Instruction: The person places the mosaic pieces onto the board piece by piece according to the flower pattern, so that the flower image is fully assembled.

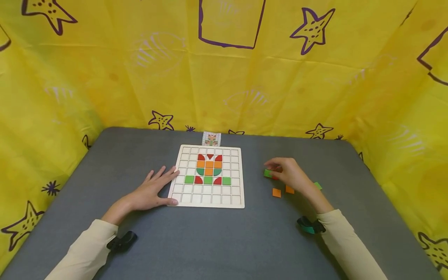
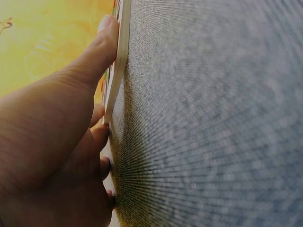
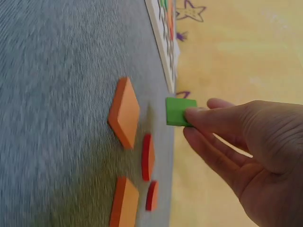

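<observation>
While I watched from my remote post, the left hand (image 1: 150, 193) lay spread at the left edge of a pale wooden square board with a grid (image 1: 232, 199), fingers straight and apart, the thumb touching the board near its near left corner and nothing gripped. To the right of the board, I saw the right hand (image 1: 288, 173) nearly closed, pinching a flat bright-green square tile (image 3: 175, 111) between thumb and fingertips. Two flat orange square tiles (image 1: 276, 193) lay to the right of the board's near half, on the dark grey table (image 1: 224, 241); I made out two thin red pieces (image 3: 147, 158) near them and another green tile (image 1: 317, 186) farthest right from the board. Red, orange and green pieces (image 1: 208, 171) formed a flower-like pattern on the board, and a small printed paper card (image 1: 211, 139) lay just beyond its far edge.
</observation>
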Demonstrator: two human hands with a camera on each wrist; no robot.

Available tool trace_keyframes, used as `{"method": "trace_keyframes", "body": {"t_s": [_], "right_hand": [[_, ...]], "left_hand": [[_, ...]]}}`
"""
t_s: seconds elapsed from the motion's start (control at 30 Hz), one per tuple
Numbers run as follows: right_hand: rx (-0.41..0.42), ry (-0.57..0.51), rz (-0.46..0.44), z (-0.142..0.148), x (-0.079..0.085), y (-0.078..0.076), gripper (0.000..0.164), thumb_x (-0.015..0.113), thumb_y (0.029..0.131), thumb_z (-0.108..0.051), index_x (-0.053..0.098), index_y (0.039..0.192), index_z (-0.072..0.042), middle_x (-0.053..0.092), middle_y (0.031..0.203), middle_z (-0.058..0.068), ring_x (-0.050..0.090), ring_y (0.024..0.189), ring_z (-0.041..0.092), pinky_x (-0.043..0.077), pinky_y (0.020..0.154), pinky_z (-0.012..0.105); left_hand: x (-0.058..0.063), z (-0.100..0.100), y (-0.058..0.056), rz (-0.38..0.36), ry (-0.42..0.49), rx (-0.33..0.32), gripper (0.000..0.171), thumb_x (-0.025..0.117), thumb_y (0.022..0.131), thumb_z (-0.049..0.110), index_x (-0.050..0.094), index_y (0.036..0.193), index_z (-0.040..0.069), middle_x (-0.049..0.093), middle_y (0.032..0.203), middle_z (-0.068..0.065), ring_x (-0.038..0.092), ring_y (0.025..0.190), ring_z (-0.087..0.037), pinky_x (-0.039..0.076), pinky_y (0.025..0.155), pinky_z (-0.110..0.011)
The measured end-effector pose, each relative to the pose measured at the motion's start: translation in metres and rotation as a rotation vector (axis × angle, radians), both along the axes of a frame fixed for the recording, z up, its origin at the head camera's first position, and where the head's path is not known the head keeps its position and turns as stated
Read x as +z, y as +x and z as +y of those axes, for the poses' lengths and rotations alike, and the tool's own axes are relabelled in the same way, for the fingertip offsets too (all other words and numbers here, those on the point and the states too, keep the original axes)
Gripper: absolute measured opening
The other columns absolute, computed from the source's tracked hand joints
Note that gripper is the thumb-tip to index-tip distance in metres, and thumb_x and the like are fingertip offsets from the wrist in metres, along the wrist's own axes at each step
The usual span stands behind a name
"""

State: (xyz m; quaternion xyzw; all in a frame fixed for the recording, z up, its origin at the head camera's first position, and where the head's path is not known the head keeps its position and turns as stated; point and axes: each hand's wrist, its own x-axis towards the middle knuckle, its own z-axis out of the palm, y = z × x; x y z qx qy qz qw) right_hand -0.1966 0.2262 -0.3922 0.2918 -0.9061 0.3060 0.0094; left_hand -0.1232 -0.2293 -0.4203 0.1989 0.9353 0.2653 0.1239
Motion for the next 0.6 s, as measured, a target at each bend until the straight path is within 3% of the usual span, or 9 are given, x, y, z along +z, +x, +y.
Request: {"method": "trace_keyframes", "body": {"t_s": [0.3,0.6], "right_hand": [[0.068,-0.077,0.030,-0.033,-0.003,0.001,0.024,0.074,0.082,0.007,0.073,0.105,0.002,0.073,0.096,0.009,0.068,0.085,0.022,0.058,0.075,0.036],[0.065,-0.219,-0.030,-0.062,-0.003,-0.001,0.026,0.078,0.080,0.002,0.072,0.106,0.000,0.072,0.094,0.005,0.067,0.085,0.018,0.058,0.076,0.037]], "left_hand": [[0.000,0.000,0.000,-0.006,0.001,0.001,0.101,0.073,0.079,0.058,0.027,0.156,0.012,0.016,0.163,-0.013,0.003,0.147,-0.046,-0.005,0.112,-0.066],[0.000,-0.001,-0.001,-0.002,-0.005,0.002,0.101,0.074,0.078,0.058,0.028,0.155,0.012,0.017,0.162,-0.014,0.004,0.147,-0.046,-0.005,0.112,-0.065]]}}
